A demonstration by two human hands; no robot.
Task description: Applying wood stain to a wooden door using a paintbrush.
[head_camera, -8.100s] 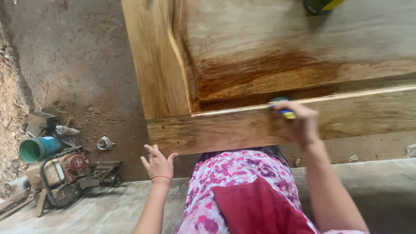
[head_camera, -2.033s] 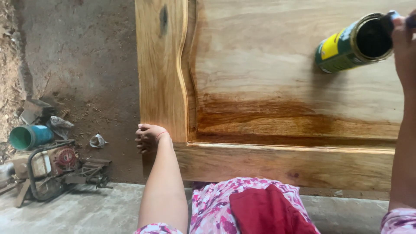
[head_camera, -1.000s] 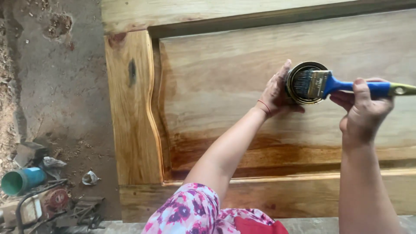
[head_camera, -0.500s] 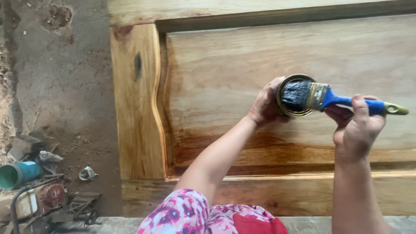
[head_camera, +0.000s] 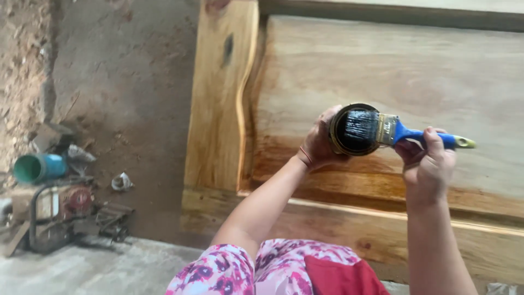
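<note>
The brush (head_camera: pixel 382 129), blue-handled with a yellow tip, has its dark bristles down in the mouth of a small round tin (head_camera: pixel 353 130) held over the wooden panel (head_camera: pixel 393 71); the bristles look wet and black against the tin's dark inside. The right hand (head_camera: pixel 428 164) grasps the handle near its middle, thumb on top, and the left hand (head_camera: pixel 319 145) is clenched round the tin from behind, tipping its mouth toward the camera. The step in hand, as I judge it, is loading the brush with finish. The next move calls for lifting the bristles clear without dripping and carrying them to bare wood. The panel is pale and dry across its upper part, while a band along its lower edge and the rail (head_camera: pixel 349 224) beneath show a darker, amber, wet-looking tone. The left stile (head_camera: pixel 221 109) has a wavy inner edge and a dark knot. Off to the left, on the dirt floor (head_camera: pixel 125 93), lie a teal pipe (head_camera: pixel 38 167) and a small engine (head_camera: pixel 52 210), well apart from the work
</note>
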